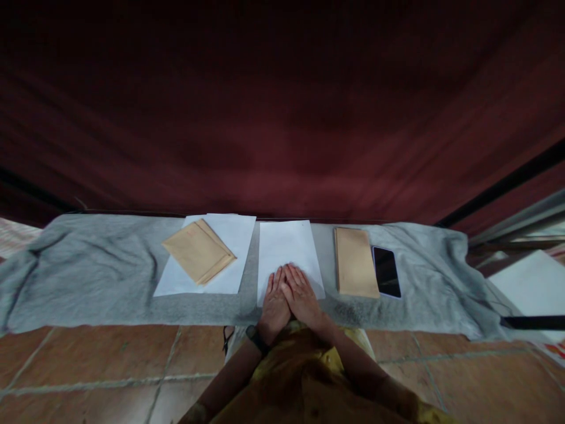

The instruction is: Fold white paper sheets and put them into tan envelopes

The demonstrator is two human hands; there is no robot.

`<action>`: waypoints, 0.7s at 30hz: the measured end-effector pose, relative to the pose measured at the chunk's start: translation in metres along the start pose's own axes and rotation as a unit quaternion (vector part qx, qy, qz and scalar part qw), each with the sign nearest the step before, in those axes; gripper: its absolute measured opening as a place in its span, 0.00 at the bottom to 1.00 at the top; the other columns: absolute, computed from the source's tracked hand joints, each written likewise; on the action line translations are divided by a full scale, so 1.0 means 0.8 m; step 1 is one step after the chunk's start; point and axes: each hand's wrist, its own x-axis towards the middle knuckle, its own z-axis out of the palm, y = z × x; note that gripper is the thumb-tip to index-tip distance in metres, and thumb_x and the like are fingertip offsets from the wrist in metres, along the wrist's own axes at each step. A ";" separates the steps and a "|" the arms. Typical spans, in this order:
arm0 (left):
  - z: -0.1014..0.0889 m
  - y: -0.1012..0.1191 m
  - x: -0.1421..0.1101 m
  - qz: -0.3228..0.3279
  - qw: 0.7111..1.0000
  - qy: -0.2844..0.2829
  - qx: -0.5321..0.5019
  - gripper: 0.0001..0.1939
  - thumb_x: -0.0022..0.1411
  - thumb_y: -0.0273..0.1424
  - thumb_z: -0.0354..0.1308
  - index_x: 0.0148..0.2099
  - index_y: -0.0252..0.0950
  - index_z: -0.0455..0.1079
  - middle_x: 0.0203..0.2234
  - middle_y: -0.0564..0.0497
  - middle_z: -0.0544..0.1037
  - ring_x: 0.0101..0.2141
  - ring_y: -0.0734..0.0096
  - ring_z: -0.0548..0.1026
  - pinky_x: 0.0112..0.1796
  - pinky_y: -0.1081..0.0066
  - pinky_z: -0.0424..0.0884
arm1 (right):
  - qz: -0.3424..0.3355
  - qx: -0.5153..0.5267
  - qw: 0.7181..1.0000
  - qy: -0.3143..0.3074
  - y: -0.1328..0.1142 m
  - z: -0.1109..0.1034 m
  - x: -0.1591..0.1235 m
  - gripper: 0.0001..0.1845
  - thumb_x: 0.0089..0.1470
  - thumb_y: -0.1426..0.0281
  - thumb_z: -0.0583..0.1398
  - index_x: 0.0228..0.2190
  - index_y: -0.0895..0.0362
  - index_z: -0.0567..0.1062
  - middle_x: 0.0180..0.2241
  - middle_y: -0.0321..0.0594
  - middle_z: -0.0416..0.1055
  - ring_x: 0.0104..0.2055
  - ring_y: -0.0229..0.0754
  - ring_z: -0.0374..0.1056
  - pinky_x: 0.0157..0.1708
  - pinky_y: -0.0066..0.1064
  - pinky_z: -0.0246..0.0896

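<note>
A white sheet of paper [285, 244] lies on the grey cloth straight in front of me. My left hand [274, 303] rests flat on its near part, fingers stretched out, with a dark watch [256, 337] on the wrist. Beside it and touching it, my right hand [302, 294] is also laid flat on the sheet, fingers extended. Neither hand grips anything. To the left, brown envelopes [196, 250] lie at a slant on top of white papers [241, 235]. A stack of brown envelopes [356, 262] sits to the right of the sheet.
Right of the envelope stack lies a smartphone [387, 271] with a dark screen. The wrinkled grey cloth [115, 265] covers a narrow table. Behind it hangs a dark red curtain [282, 141]. A white panel [532, 285] stands at the far right, above the tiled floor [485, 377].
</note>
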 end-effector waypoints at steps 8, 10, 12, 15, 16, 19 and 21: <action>-0.010 -0.014 -0.009 -0.059 0.998 0.007 0.017 0.32 0.74 0.38 0.42 0.73 0.25 0.52 0.70 0.36 0.58 0.71 0.55 0.53 0.68 0.51 0.54 | 0.051 -0.080 0.995 0.036 0.042 -0.007 -0.021 0.31 0.73 0.61 0.47 0.69 0.65 0.57 0.70 0.50 0.54 0.72 0.49 0.50 0.70 0.45 0.44; -0.013 -0.019 -0.012 -0.070 0.997 0.014 0.015 0.33 0.75 0.40 0.42 0.73 0.25 0.52 0.70 0.35 0.58 0.71 0.54 0.54 0.67 0.50 0.55 | 0.060 -0.093 0.993 0.046 0.048 -0.009 -0.023 0.31 0.72 0.61 0.47 0.69 0.65 0.56 0.70 0.51 0.54 0.72 0.49 0.51 0.70 0.45 0.44; -0.014 -0.025 -0.015 -0.079 0.997 0.024 0.012 0.34 0.75 0.42 0.42 0.73 0.25 0.51 0.70 0.35 0.58 0.70 0.53 0.54 0.67 0.49 0.55 | 0.067 -0.103 0.991 0.055 0.051 -0.010 -0.025 0.32 0.72 0.61 0.48 0.69 0.64 0.55 0.70 0.51 0.55 0.72 0.50 0.51 0.70 0.46 0.44; -0.014 -0.033 -0.020 -0.089 0.995 0.040 0.007 0.35 0.74 0.44 0.42 0.74 0.25 0.50 0.70 0.34 0.58 0.70 0.52 0.54 0.67 0.48 0.56 | 0.079 -0.111 0.989 0.064 0.053 -0.009 -0.027 0.33 0.72 0.61 0.48 0.70 0.65 0.53 0.70 0.53 0.55 0.72 0.51 0.50 0.69 0.47 0.45; -0.013 -0.035 -0.022 -0.093 0.995 0.045 0.006 0.35 0.74 0.44 0.42 0.74 0.24 0.50 0.70 0.33 0.58 0.70 0.51 0.54 0.67 0.48 0.56 | 0.084 -0.112 0.988 0.066 0.054 -0.009 -0.028 0.33 0.72 0.61 0.48 0.70 0.65 0.53 0.70 0.53 0.55 0.72 0.52 0.50 0.69 0.48 0.45; -0.012 -0.043 -0.029 -0.106 0.993 0.054 0.005 0.35 0.75 0.44 0.42 0.73 0.24 0.50 0.69 0.32 0.58 0.70 0.50 0.55 0.66 0.48 0.56 | 0.104 -0.111 0.986 0.073 0.057 -0.007 -0.032 0.34 0.72 0.60 0.48 0.71 0.65 0.51 0.69 0.54 0.56 0.71 0.53 0.51 0.69 0.49 0.46; -0.011 -0.048 -0.035 -0.113 0.992 0.058 0.004 0.35 0.75 0.44 0.42 0.74 0.25 0.50 0.69 0.32 0.58 0.70 0.49 0.55 0.66 0.47 0.56 | 0.118 -0.110 0.984 0.080 0.060 -0.006 -0.036 0.34 0.72 0.60 0.48 0.70 0.65 0.52 0.69 0.55 0.57 0.71 0.53 0.52 0.68 0.50 0.46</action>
